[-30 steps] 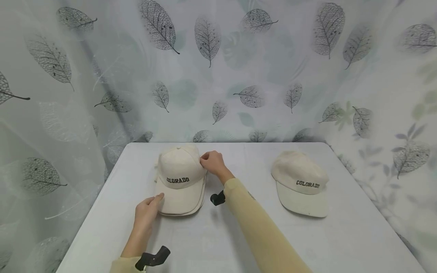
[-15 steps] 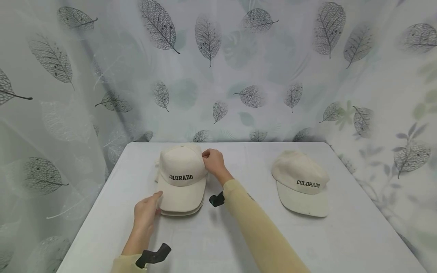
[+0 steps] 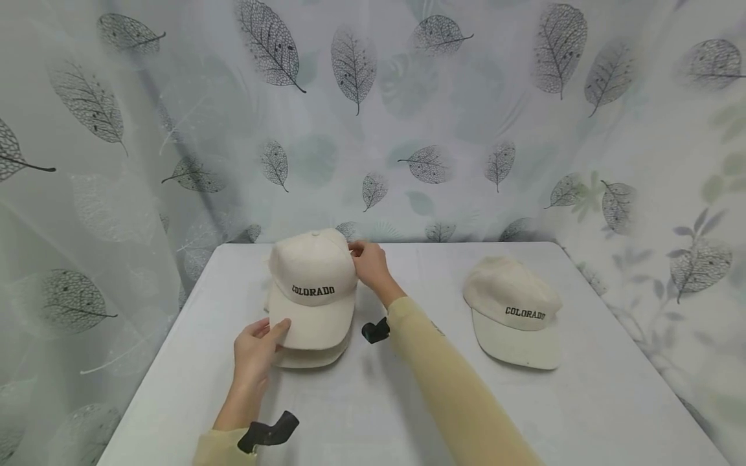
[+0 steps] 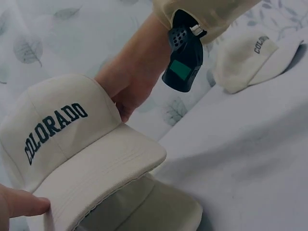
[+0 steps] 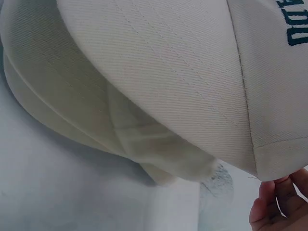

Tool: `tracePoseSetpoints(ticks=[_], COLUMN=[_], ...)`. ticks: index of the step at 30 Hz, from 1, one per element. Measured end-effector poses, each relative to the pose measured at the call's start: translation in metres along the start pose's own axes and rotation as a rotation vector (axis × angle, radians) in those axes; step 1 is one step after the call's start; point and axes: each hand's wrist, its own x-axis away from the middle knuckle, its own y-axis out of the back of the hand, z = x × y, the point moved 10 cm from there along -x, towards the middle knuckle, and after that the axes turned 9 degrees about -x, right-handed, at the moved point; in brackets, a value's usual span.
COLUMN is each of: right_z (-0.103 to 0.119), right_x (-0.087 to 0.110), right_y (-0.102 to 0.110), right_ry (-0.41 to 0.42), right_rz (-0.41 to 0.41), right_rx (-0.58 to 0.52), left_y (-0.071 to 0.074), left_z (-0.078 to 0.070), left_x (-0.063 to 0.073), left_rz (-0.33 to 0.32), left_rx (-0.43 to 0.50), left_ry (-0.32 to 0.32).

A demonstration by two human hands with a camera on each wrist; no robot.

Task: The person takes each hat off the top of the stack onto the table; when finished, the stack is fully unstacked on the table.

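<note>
Cream cap (image 3: 315, 272) is held in two hands toward ten o'clock from the middle of the table, twelve being the table's far edge. Behind everything spreads a pale curtain (image 3: 373, 129) printed with dark skeleton leaves. Before it lies the white table (image 3: 583, 414). From about five o'clock reaches the yellow right sleeve (image 3: 449, 382); the left sleeve (image 3: 221, 448) shows only its cuff, toward seven.

Beyond the held cap, at its three o'clock and well apart, a second cap (image 3: 515, 298) rests on the table, brim toward five. Directly beneath the held one lie lower headwear layers (image 3: 315, 359), brims toward six; their number cannot be told. A gap shows between the upper brim and those below.

The left hand (image 3: 253, 353) pinches the brim at the cap's eight o'clock, thumb flat on top, the other fingers partly hidden underneath. The right hand (image 3: 370, 265) pinches the crown's edge at two o'clock, fingers bunched together there.

Black wrist devices sit at both cuffs, the left one (image 3: 268, 432) and the right one (image 3: 375, 331). Smaller are the dark COLORADO letters (image 3: 313, 291) across the held crown, and, smallest, its top button (image 3: 315, 233), toward twelve.
</note>
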Motion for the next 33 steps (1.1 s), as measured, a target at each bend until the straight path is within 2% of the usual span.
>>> tracePoseSetpoints(ticks=[4,9,20,25,33], right_z=[0.008,0.009,-0.016,-0.036,-0.088], right_x=[-0.005,-0.007,-0.006,0.000,0.016], right_y=[0.022,0.057,0.140,0.173,0.210], right_ry=[0.016,-0.002,-0.063,-0.105,-0.211], right_rz=[-0.006,-0.018,-0.052,-0.059,-0.020], right_rx=[-0.016,-0.001,-0.055,-0.003,0.090], left_y=[-0.012,-0.035,-0.101,-0.133,-0.187], left_z=[-0.017,-0.039,-0.076,-0.080,-0.065], left_x=[0.001,0.005,0.022,0.031,0.042], left_rz=[0.027,0.056,0.117,0.160,0.224], left_rx=[0.024,0.059,0.125,0.144,0.181], left_ry=[-0.027,-0.081,-0.177,-0.195,-0.147])
